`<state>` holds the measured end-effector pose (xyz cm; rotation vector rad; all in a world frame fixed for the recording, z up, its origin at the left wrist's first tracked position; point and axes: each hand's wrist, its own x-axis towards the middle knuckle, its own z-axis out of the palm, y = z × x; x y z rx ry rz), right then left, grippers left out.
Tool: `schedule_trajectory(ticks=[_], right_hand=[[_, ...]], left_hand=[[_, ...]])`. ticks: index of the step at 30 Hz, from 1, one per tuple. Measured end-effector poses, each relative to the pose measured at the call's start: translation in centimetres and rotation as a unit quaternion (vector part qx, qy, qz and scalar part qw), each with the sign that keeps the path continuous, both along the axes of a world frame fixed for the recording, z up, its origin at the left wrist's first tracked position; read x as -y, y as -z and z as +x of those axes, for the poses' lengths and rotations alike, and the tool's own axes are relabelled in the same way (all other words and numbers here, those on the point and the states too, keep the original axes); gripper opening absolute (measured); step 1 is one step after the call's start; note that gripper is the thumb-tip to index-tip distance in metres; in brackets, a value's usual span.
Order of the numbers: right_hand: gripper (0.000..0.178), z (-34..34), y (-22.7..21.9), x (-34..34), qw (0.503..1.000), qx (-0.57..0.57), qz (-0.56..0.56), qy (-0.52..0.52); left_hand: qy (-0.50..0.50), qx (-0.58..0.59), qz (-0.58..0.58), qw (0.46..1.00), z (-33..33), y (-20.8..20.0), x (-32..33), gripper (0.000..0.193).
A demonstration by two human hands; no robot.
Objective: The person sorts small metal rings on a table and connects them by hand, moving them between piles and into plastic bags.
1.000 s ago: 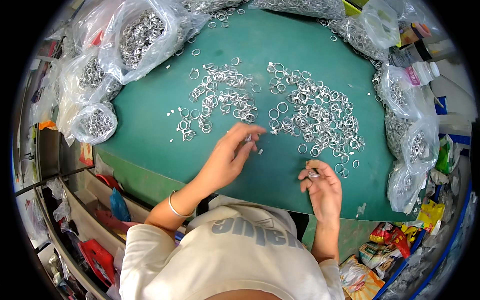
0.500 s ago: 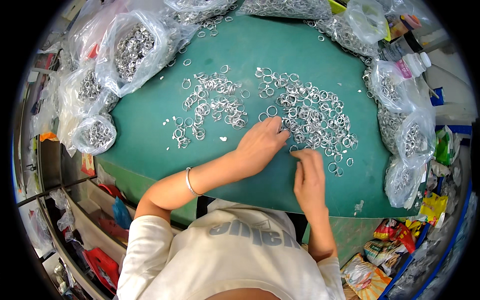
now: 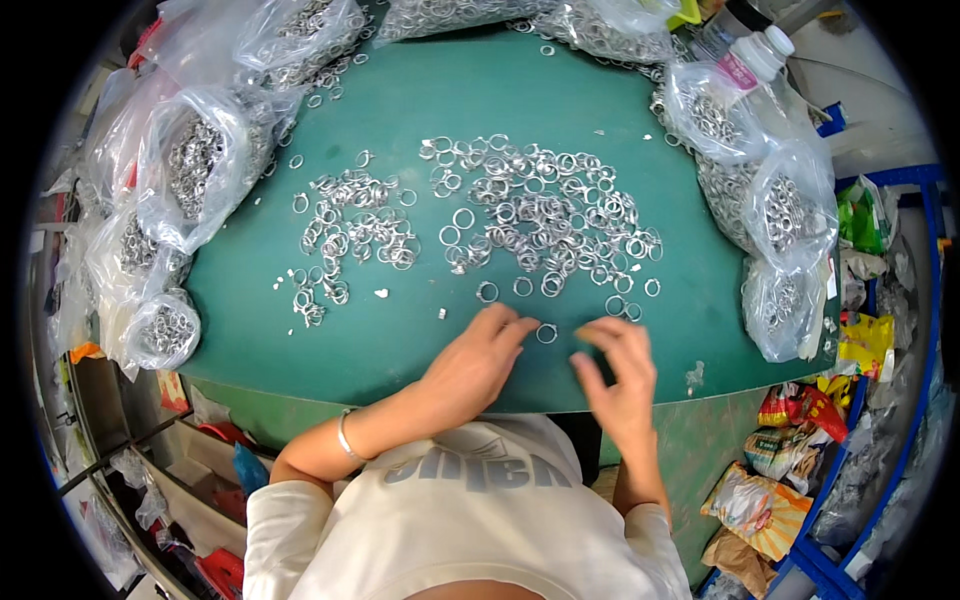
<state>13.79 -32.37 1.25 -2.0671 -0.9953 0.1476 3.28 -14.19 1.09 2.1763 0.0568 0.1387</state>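
Silver rings lie in a large pile [image 3: 545, 215] at the middle of the green table, with a smaller pile [image 3: 355, 225] to its left. My left hand [image 3: 478, 358] rests near the table's front edge, fingers curled together; whether something is between them is hidden. Just off its fingertips lies a single ring [image 3: 546, 333]. My right hand [image 3: 620, 375] is to the right of that ring, thumb and fingers apart, fingertips blurred, nothing visible in them. Between the hands and the large pile are a few loose rings [image 3: 522, 287].
Clear plastic bags of rings line the table's left [image 3: 190, 165], far [image 3: 450, 12] and right [image 3: 785, 215] sides. A white bottle [image 3: 757, 55] stands at the far right. Small white scraps [image 3: 381, 293] dot the green tabletop [image 3: 380, 100]. Colourful packets [image 3: 760, 510] sit by a blue shelf frame at right.
Both hands have drawn back from the large pile toward the front edge. A single ring now lies between them. The view has shifted, so the table appears further left.
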Motion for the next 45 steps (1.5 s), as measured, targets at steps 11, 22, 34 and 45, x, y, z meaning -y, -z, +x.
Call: schedule_trajectory(ticks=[11,22,34,45], right_hand=[[0.034,6.8,2.8,2.4,0.985,0.096,-0.038,0.136],[0.039,1.5,2.4,4.9,0.997,-0.013,-0.005,0.076],[0.033,6.5,1.3,7.7,0.949,0.152,-0.086,0.264],[0.035,2.9,1.8,-4.5,0.977,0.176,-0.106,-0.064]], left_hand=[[0.124,0.033,0.063,0.99,3.0,2.1,3.9,0.043],[0.06,0.049,0.062,0.995,4.7,1.1,4.8,0.045],[0.09,0.046,0.124,0.987,3.3,2.6,5.6,0.032],[-0.114,0.006,0.141,0.983,-2.4,0.1,-0.4,0.039]])
